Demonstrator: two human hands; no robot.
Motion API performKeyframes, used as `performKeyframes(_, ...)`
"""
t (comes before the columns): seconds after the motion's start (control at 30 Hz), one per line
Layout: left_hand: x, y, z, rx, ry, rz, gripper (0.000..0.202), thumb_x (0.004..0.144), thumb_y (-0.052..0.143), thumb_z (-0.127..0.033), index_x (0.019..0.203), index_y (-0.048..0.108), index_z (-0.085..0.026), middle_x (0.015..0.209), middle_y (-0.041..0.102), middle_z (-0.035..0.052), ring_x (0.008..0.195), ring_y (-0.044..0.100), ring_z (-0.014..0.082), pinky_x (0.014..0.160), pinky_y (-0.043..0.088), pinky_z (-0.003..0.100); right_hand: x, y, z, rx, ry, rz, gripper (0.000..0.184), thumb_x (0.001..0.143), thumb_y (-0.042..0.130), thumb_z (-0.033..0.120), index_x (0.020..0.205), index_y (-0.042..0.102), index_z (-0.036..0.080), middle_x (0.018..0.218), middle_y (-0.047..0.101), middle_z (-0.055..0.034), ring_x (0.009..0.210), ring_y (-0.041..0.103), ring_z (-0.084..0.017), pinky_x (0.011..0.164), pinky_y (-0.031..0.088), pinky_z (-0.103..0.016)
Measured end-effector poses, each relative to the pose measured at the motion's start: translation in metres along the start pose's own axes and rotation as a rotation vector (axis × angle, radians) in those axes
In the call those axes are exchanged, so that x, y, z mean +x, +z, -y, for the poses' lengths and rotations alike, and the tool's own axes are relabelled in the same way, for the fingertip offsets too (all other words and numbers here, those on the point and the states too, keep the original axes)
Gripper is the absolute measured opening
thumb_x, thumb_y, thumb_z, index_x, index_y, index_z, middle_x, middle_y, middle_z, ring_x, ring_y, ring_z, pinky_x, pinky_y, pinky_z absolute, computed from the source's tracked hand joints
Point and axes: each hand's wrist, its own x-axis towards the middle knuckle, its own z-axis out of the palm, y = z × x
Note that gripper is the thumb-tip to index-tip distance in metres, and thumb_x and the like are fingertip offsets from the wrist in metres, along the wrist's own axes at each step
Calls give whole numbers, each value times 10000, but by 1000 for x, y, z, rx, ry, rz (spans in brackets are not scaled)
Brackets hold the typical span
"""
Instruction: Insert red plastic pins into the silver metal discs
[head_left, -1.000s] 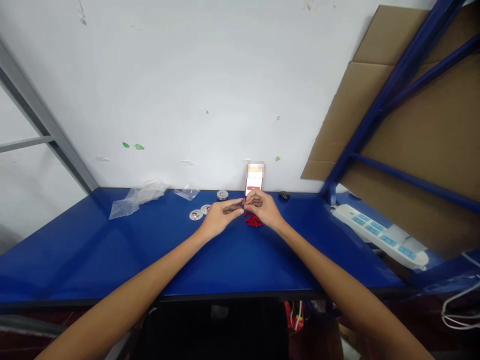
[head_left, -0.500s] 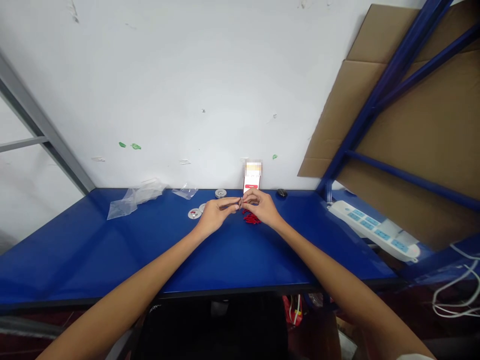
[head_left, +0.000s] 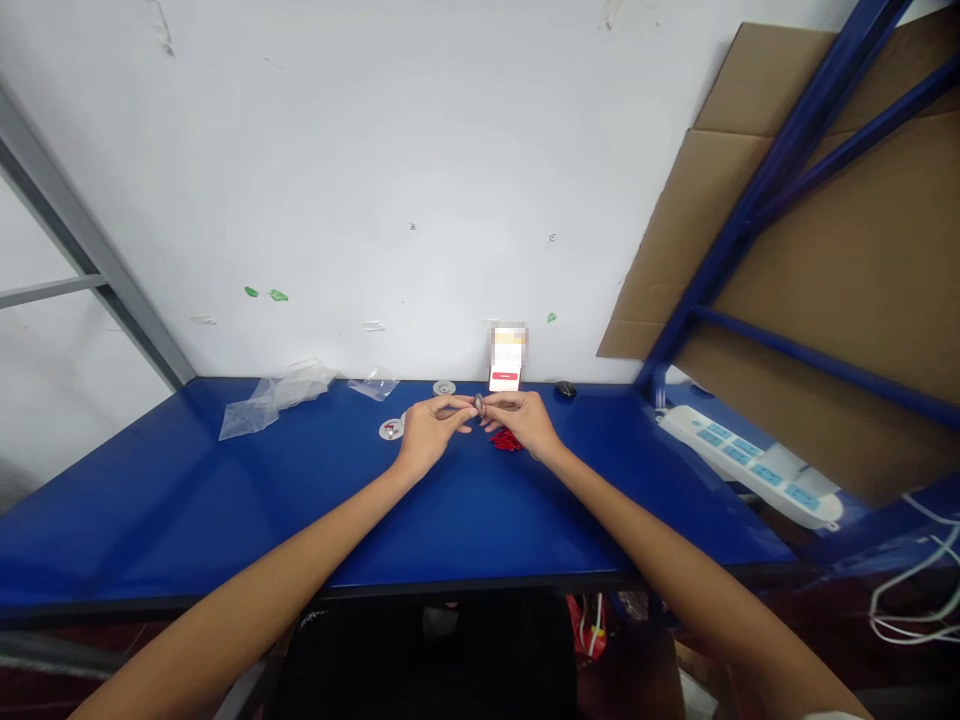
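Toward the near edge, the glossy blue tabletop (head_left: 465,520) runs wide and flat under both forearms. A white power strip (head_left: 750,462) lies off its right end, and the wall bounds the far side. Far left by that wall lie crumpled clear plastic bags (head_left: 270,395); what is in them cannot be told. At the far middle, the left hand (head_left: 427,430) and right hand (head_left: 529,420) meet, and both sets of fingertips pinch a small grey round piece (head_left: 478,404) just above the table. It is held near a heap of small red parts (head_left: 506,440) and a flat silver disc (head_left: 391,430).
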Motion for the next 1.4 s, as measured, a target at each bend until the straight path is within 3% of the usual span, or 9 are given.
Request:
performKeyframes(0.2,0,-2,-2,15,0,23,358,814,868,-494,929,819,-159,1169,800,111,948,790,276,787,709,412,-2,3,0,2,-8,32,449,741,895,569,922,844,161,777,787,-73,688,759,-215,612,652,-322)
performKeyframes(0.4,3,-6,-3,24,33,14,352,835,852,-490,941,812,-157,1160,798,115,965,789,278,808,698,410,-6,6,6,6,-56,75,417,763,893,550,918,846,166,874,796,-80,760,774,-222,717,670,-354)
performKeyframes(0.73,1,-5,-2,113,157,80,285,862,834,-419,1013,817,-179,1240,777,134,1063,773,289,855,683,425,-1,-3,6,49,25,56,411,631,974,495,840,819,177,814,788,-48,724,741,-203,745,643,-349)
performKeyframes(0.97,1,-8,-13,259,227,112,180,905,796,-357,1019,830,-222,1237,780,111,1114,753,275,890,659,410,-2,-7,7,16,79,118,419,652,950,546,821,827,183,772,777,-51,744,745,-215,770,641,-355)
performKeyframes(1.2,2,-9,-17,218,211,187,186,906,783,-343,1017,794,-194,1242,763,111,1086,742,242,935,627,391,-4,-8,11,33,77,186,430,684,953,512,905,816,169,830,795,-74,734,753,-200,723,636,-322)
performKeyframes(1.4,2,-9,-15,182,150,194,223,876,810,-364,1009,770,-189,1140,771,105,917,724,195,779,604,315,-4,-10,13,16,35,168,399,680,963,476,892,821,169,839,798,-61,712,742,-192,710,636,-316)
